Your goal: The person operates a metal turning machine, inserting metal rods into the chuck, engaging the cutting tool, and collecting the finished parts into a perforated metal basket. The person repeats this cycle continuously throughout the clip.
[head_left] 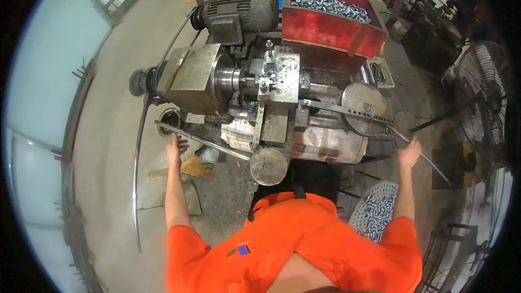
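A small lathe-like machine stands before me, with a metal spindle chuck (232,78) facing a tool block (282,76) on its slide. My left hand (175,148) is just below the outer end of a long metal lever (211,144); its fingers are apart, and whether they touch the lever is unclear. That lever runs to a round metal knob-like disc (269,166) near my body. On the right, my right hand (410,153) is closed around a thin rod handle (399,133), joined to a flat bar with a row of holes (353,111). A large round disc (363,103) lies behind that bar.
A red box (331,31) of small metal pieces stands behind the machine, beside an electric motor (244,13). At lower right is a grey perforated basket (361,214) with similar pieces. A fan (480,87) stands far right; a long bent rod (137,184) is at left.
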{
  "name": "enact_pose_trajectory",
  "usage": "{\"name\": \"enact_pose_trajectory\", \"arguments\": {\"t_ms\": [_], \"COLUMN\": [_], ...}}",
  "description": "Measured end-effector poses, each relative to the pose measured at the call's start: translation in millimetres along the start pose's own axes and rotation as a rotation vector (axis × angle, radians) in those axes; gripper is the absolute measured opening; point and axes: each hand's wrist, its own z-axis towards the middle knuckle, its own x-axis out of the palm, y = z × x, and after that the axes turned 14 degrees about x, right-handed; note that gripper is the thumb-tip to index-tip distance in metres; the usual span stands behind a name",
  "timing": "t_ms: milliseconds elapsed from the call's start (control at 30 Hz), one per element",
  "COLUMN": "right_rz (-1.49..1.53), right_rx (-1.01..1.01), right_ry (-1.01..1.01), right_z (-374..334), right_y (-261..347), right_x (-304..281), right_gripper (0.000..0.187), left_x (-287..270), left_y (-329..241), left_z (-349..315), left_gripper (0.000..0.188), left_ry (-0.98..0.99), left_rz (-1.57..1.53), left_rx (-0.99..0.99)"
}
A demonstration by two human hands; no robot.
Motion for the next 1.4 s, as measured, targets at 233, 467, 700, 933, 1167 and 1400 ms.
{"name": "enact_pose_trajectory", "arguments": {"t_ms": [233, 467, 700, 933, 1167, 1400], "right_rz": [0.361, 0.504, 0.732, 0.928, 0.664, 0.585], "right_rx": [0.033, -0.061, -0.350, -1.007, -1.076, -1.136], "right_ry": [0.432, 0.566, 0.519, 0.422, 0.377, 0.453], "right_z": [-121.7, -144.8, -49.4, -44.4, -67.1, -77.4], "right_y": [20.0, 63.0, 187.0, 382.6, 503.6, 517.1], "right_x": [-14.5, -56.0, -141.1, -201.2, -172.3, -173.1], "right_gripper": [0.064, 0.039, 0.040, 0.035, 0.020, 0.017], "left_x": [65.1, 99.3, 56.8, -51.5, -195.0, -257.4], "left_y": [47.4, 61.7, 21.1, -105.4, -92.6, -37.9], "left_z": [-37.2, -43.3, -52.5, -79.1, -202.8, -174.0], "left_gripper": [0.046, 0.046, 0.042, 0.035, 0.040, 0.028], "left_ry": [0.366, 0.477, 0.561, 0.152, -0.173, -0.257], "left_rz": [1.205, 0.962, 1.196, 1.090, 1.158, 1.247], "left_rx": [0.238, -0.013, 0.125, 0.258, -0.034, -0.358]}}
